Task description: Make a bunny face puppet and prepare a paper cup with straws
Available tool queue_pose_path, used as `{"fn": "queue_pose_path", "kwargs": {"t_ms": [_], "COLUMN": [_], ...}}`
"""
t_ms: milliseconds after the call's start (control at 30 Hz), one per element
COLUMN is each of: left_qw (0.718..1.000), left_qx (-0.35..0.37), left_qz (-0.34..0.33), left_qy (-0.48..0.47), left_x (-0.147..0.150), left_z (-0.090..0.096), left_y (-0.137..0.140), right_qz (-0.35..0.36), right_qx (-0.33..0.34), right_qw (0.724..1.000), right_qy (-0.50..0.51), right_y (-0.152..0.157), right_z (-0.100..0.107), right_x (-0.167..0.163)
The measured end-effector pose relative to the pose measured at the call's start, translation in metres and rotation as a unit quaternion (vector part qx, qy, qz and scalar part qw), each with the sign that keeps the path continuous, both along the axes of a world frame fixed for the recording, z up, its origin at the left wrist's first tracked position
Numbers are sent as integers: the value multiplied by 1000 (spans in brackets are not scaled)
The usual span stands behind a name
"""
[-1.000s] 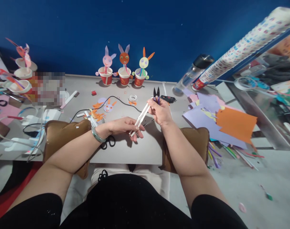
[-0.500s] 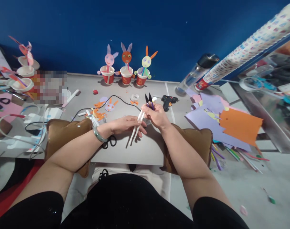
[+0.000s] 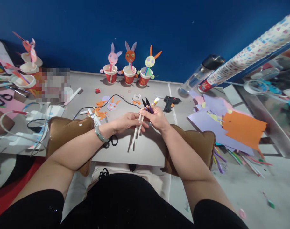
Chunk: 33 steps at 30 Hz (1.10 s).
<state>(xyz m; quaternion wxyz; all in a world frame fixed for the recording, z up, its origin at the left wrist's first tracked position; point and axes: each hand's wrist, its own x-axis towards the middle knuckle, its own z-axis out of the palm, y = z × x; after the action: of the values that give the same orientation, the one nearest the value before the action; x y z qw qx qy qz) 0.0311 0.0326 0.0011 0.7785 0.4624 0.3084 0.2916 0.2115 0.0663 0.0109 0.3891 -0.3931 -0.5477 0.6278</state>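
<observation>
Two thin white pipe cleaners [image 3: 136, 137] hang down between my hands over the near table edge. My right hand [image 3: 156, 118] pinches their upper ends. Tucked in the same hand is a pair of thread snips [image 3: 146, 104] with dark blades pointing up and away and purple handles. My left hand [image 3: 128, 122], below and to the left, has its fingers closed around the pipe cleaners; some fingertips are hidden behind them. Black-handled scissors [image 3: 113, 140] lie under my left wrist, partly covered. Markers [image 3: 93, 117] rest beside that forearm.
Three red paper cups [image 3: 129, 76] with rabbit faces stand by the blue wall. A black glue gun [image 3: 170, 103] and a bottle [image 3: 199, 74] are at the right, near coloured paper [image 3: 244, 128]. Brown cushions [image 3: 69, 130] lie under my forearms. Another person's arm [image 3: 6, 125] is far left.
My right hand has shifted slightly down, tilting the snips to the left. The pipe cleaners' lower ends have come closer together. The whole view has shifted slightly.
</observation>
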Motion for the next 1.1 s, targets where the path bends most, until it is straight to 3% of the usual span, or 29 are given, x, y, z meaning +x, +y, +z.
{"fn": "queue_pose_path", "kwargs": {"t_ms": [233,667,967,1100], "left_qw": [1000,997,998,998], "left_qx": [-24,-42,-56,-55], "left_qz": [-4,61,16,33], "left_qy": [-20,29,20,24], "left_x": [0,-2,-6,-5], "left_z": [4,10,13,14], "left_y": [-3,-3,-3,-3], "right_qz": [30,-6,28,31], "right_qx": [11,0,12,10], "right_qw": [999,997,998,998], "right_qy": [13,71,63,57], "right_y": [-1,8,7,4], "right_z": [0,-5,-2,-1], "right_x": [0,5,5,5]}}
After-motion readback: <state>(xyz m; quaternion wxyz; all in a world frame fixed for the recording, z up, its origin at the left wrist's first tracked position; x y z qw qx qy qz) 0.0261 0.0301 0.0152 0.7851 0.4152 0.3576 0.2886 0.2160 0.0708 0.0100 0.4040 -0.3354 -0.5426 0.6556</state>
